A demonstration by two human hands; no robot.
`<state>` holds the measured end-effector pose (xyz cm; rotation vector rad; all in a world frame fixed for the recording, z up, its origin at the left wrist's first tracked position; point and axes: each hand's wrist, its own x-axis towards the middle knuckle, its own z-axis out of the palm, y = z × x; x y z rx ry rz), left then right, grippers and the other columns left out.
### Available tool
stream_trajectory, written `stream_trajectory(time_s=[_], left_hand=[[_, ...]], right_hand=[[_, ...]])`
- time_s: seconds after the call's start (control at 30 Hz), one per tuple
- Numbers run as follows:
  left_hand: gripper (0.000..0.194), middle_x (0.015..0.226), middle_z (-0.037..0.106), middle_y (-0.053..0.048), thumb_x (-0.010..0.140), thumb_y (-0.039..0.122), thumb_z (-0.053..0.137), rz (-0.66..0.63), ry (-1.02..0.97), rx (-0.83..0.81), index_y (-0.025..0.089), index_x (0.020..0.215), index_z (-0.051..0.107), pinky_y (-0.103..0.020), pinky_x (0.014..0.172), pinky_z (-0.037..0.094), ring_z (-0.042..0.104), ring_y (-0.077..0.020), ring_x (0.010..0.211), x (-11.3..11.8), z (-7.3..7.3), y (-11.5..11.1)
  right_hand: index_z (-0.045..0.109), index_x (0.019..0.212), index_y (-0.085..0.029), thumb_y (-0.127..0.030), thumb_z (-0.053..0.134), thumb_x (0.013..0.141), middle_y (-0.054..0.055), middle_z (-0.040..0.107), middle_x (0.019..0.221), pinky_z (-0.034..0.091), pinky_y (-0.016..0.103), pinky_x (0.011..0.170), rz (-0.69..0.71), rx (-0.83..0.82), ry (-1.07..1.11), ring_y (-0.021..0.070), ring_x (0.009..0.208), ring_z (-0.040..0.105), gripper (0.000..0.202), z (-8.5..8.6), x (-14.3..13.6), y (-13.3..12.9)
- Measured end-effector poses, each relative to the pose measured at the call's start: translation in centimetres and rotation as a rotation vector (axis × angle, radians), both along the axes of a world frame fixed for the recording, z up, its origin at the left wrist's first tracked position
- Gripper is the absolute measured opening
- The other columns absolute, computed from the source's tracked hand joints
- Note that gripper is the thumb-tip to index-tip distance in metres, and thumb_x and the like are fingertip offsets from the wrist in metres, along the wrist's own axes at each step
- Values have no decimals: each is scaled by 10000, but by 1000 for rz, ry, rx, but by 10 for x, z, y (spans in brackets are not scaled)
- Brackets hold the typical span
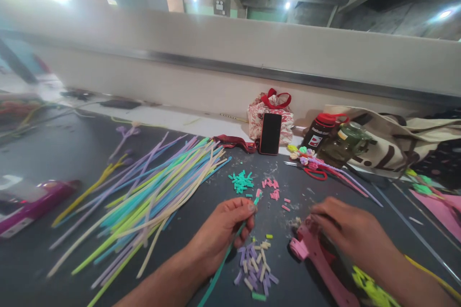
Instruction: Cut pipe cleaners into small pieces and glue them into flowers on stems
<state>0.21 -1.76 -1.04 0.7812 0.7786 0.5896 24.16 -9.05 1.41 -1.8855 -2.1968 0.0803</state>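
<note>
My left hand (230, 228) pinches a teal fuzzy stem (220, 273) near its upper end, where a small pink piece (258, 193) sits at the tip. To the right, my right hand (347, 225) is over a pink glue gun (322, 261); motion blurs its fingers, and whether they grip the gun is unclear. Short teal pieces (241, 182) and pink pieces (272, 187) lie beyond my left hand. Nearer to me is a pile of purple and cream pieces (255, 266). Long coloured stems (144, 196) spread across the table on the left.
A phone (271, 134) leans against a patterned bag (254, 117). Behind the glue gun are red-handled scissors (315, 174), a black bottle (319, 132), a green bottle (347, 144) and a canvas bag (392, 153). A purple object (39, 204) lies far left.
</note>
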Motion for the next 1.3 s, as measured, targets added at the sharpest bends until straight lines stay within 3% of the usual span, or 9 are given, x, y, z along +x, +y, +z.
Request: stream_trajectory(time_s=[0.2, 0.37, 0.57, 0.77, 0.9, 1.07, 1.17, 1.3], left_hand=[[182, 560, 461, 37, 724, 293, 565, 3, 8, -9, 153, 649, 475, -136, 377, 200, 382, -22, 427, 0, -3, 2], [171, 561, 463, 37, 727, 291, 557, -2, 5, -18, 155, 655, 482, -135, 375, 203, 375, -21, 420, -1, -3, 3], [161, 561, 464, 36, 724, 288, 553, -4, -1, -33, 157, 656, 488, -138, 377, 209, 381, -24, 428, -3, -2, 3], [160, 564, 465, 35, 727, 282, 549, -9, 7, -31, 156, 653, 484, -135, 379, 210, 383, -25, 433, -2, 0, 3], [161, 558, 459, 35, 726, 277, 548, -6, 8, -55, 152, 647, 483, -136, 375, 202, 377, -23, 426, -1, 1, 4], [148, 582, 474, 31, 713, 278, 568, -36, -55, -125, 153, 684, 494, -139, 371, 188, 394, -27, 434, -3, -2, 4], [137, 604, 489, 22, 704, 269, 576, -57, -99, -164, 151, 713, 506, -140, 374, 199, 411, -33, 450, -4, -3, 4], [126, 584, 471, 26, 691, 246, 574, -65, -108, -181, 141, 697, 504, -141, 360, 116, 341, -14, 418, -5, 0, 5]], right_hand=[[643, 849, -222, -132, 442, 827, -1, 634, 799, 416, 219, 668, 221, -126, -18, 141, 741, 592, 221, -3, -16, 72], [657, 862, -228, -128, 478, 805, 2, 631, 830, 395, 215, 680, 283, -155, -78, 145, 771, 587, 213, -16, -30, 94], [640, 773, -204, -95, 449, 783, 20, 604, 752, 344, 231, 590, 285, -171, -143, 158, 688, 565, 219, -22, -33, 98], [575, 741, -173, -95, 450, 750, 32, 577, 715, 307, 243, 543, 208, -168, -46, 161, 616, 533, 148, -21, -31, 97], [556, 773, -178, -113, 442, 756, 6, 585, 690, 347, 221, 548, 166, -194, 137, 143, 615, 534, 132, -14, -26, 94], [588, 837, -177, -158, 424, 783, -8, 603, 724, 421, 201, 559, 227, -296, 382, 124, 623, 556, 174, -5, -25, 88], [628, 810, -183, -173, 444, 784, 7, 592, 773, 436, 224, 624, 291, -318, 504, 138, 694, 562, 186, 8, -31, 81], [656, 791, -203, -169, 494, 787, 8, 577, 809, 416, 230, 677, 314, -322, 670, 137, 750, 546, 166, 26, -39, 69]])
